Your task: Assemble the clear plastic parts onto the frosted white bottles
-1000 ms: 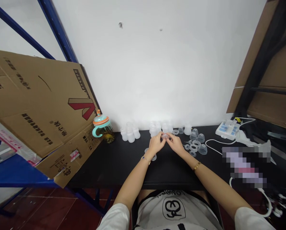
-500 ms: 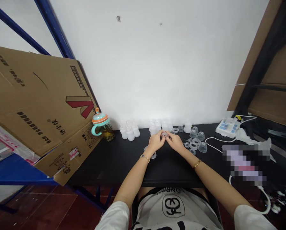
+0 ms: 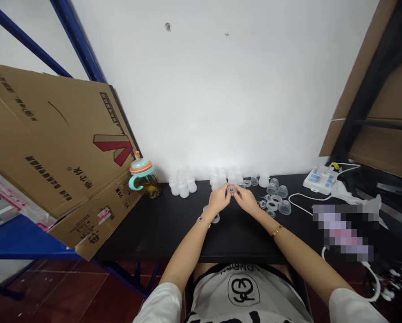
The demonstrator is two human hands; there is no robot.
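- The left hand (image 3: 220,198) and right hand (image 3: 246,200) both pinch their grip on one small, clear, round plastic piece (image 3: 232,189).
- Clear plastic domes (image 3: 282,191) sit at its three o'clock.

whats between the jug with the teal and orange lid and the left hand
In the head view, a cluster of whitish bottles stands on the black tabletop between the jug and the left hand.

On the bench (image 3: 167,229), bottles (image 3: 216,181) stand behind my left grip (image 3: 220,199), caps (image 3: 284,207) and rings (image 3: 272,209) lie right of my right grip (image 3: 246,200), a jug (image 3: 150,180) well left of both.
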